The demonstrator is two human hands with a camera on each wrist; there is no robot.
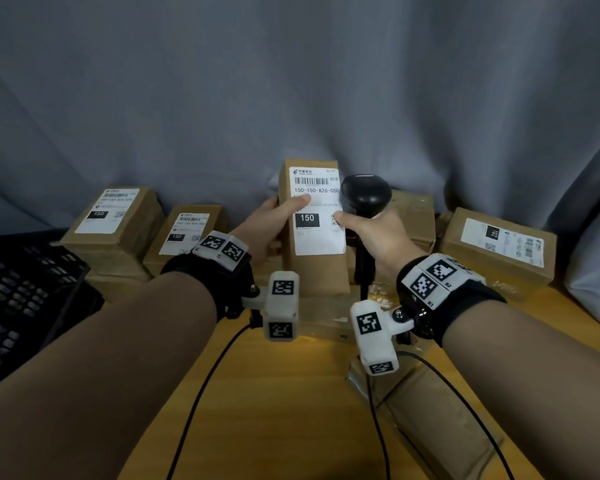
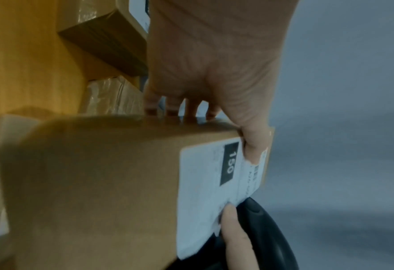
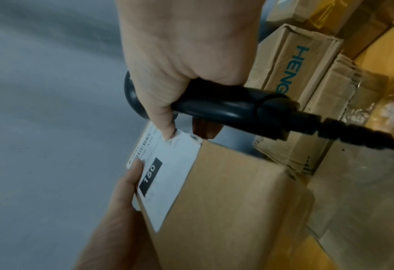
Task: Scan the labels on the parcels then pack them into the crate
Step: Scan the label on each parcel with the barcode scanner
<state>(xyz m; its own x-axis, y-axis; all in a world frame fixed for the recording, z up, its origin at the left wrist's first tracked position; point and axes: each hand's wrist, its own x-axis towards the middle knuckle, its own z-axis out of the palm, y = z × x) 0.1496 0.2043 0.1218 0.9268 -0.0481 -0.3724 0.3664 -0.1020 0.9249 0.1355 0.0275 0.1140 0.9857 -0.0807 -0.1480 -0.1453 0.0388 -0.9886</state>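
Parcel point(image 1: 312, 216) held upright at mid-worktop, long axis vertical, label point(image 1: 321, 233) facing the camera, barcode at the top end, "150" block lower down. Lower end hidden behind the wrist rigs; standing on something or lifted clear, cannot tell.

Left hand point(image 1: 267, 225) wrapped round the parcel's left side: thumb across the label face, fingers point(image 2: 168, 106) curled behind the back. Firm hold.

Right hand point(image 1: 378, 230) curled round the handle of a black scanner point(image 1: 364, 194), thumb tip pressing the label's right edge where the paper looks lifted or torn. Scanner head just right of the parcel's top, level with the barcode, beside it rather than in front. Window direction unclear.

Key relation: barcode lies up and left of the scanner head, very close. Judgement: scan not yet lined up; scanner needs drawing back and turning onto the label face, or parcel turning toward it.

Crate point(image 1: 21, 299), black and slotted, at the worktop's left edge, nearer the left hand, so packing likely falls to that hand.

More labelled parcels along the back edge: two at left point(image 1: 115, 216), point(image 1: 184, 233), one at right point(image 1: 499, 244). Grey curtain point(image 1: 291, 81) behind. Cables point(image 1: 201, 393) trailing over the worktop point(image 1: 291, 410) toward the near edge.
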